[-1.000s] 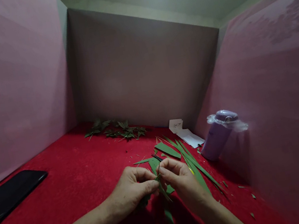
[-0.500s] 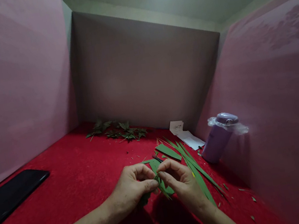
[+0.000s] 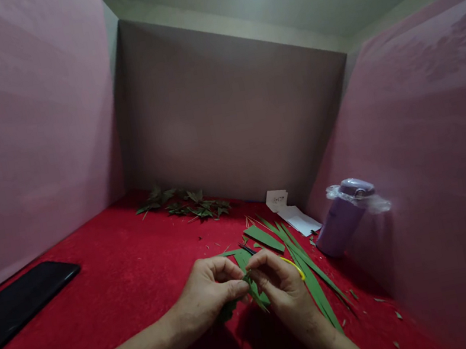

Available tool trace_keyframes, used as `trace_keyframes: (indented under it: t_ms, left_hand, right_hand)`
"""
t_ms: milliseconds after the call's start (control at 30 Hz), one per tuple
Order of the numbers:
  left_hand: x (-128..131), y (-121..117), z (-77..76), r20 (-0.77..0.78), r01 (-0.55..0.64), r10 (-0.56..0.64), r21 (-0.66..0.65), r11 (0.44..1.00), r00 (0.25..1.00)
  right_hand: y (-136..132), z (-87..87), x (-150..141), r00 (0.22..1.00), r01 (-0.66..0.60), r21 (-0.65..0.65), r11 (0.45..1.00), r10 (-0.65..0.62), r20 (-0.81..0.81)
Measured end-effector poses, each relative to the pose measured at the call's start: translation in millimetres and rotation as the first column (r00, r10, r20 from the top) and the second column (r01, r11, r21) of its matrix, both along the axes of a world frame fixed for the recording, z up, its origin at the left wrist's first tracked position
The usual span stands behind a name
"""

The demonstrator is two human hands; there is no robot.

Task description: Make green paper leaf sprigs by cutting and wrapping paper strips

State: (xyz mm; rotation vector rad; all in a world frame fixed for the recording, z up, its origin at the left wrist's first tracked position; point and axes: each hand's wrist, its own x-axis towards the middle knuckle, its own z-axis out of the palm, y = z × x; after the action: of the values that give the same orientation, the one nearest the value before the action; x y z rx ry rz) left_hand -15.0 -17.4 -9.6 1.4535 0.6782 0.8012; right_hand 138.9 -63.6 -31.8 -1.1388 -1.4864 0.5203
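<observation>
My left hand point(image 3: 217, 288) is closed in a pinch on a small green leaf piece point(image 3: 248, 279), with darker green leaf showing below its fingers. My right hand point(image 3: 282, 286) pinches the same piece from the other side, thumb against forefinger, so the fingertips of both hands nearly meet. Just beyond them lie cut green leaf strips point(image 3: 242, 259) on the red cloth. Scissors with a yellow handle point(image 3: 295, 267) rest partly hidden behind my right hand, their dark blades pointing away. Fingers cover most of the held piece, so its shape is unclear.
Long green blades point(image 3: 304, 258) and a broad cut leaf point(image 3: 264, 237) lie to the right. A purple bottle point(image 3: 340, 221) with clear plastic stands near white papers point(image 3: 299, 220). Leafy sprigs point(image 3: 197, 205) sit at the back; a black phone-like slab point(image 3: 25, 301) is at left.
My right hand has shifted and turned slightly while pinching the leaf piece, and more of the yellow scissor handle now shows. My left hand stays nearly still. The camera view has moved a little.
</observation>
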Motion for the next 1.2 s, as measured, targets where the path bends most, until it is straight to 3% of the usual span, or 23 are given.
trace_keyframes:
  t_ms: [200, 367, 1200]
  left_hand:
    - [0.6, 0.6, -0.4, 0.01, -0.009, 0.009, -0.01, 1.0, 1.0]
    - [0.1, 0.2, 0.4, 0.009, 0.0, 0.0, 0.008, 1.0, 1.0]
    - [1.2, -2.9, 2.7, -0.026, -0.025, 0.025, 0.01, 1.0, 0.999]
  right_hand:
    - [-2.6, 0.8, -0.4, 0.979, -0.002, 0.1, 0.995, -0.018, 0.203]
    - [-2.2, 3.0, -0.7, 0.964, -0.02, 0.164, 0.986, -0.025, 0.265]
    - [0.9, -4.7, 1.6, 0.963, -0.021, 0.266, 0.964, -0.052, 0.263]
